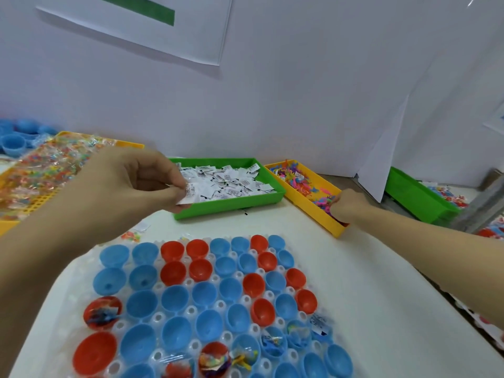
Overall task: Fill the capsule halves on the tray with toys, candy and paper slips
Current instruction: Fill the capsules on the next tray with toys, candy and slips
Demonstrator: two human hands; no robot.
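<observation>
A clear tray [345,301] in front of me holds blue capsule halves [174,298] and red capsule halves [173,272], most of them empty. A few halves near the front edge, such as the filled red half [102,313], hold toys, candy and slips. My left hand [141,184] pinches a few white paper slips [189,193] over the near left corner of the green bin [231,204] of slips. My right hand [347,205] reaches into the yellow bin [305,203] of small colourful toys, fingers curled down among them; what they hold is hidden.
A yellow crate of wrapped candy [46,170] stands at the left, with loose blue capsule halves [13,143] behind it. Another green bin [417,197] sits at the far right by a wall. A stray candy packet [131,236] lies above the tray.
</observation>
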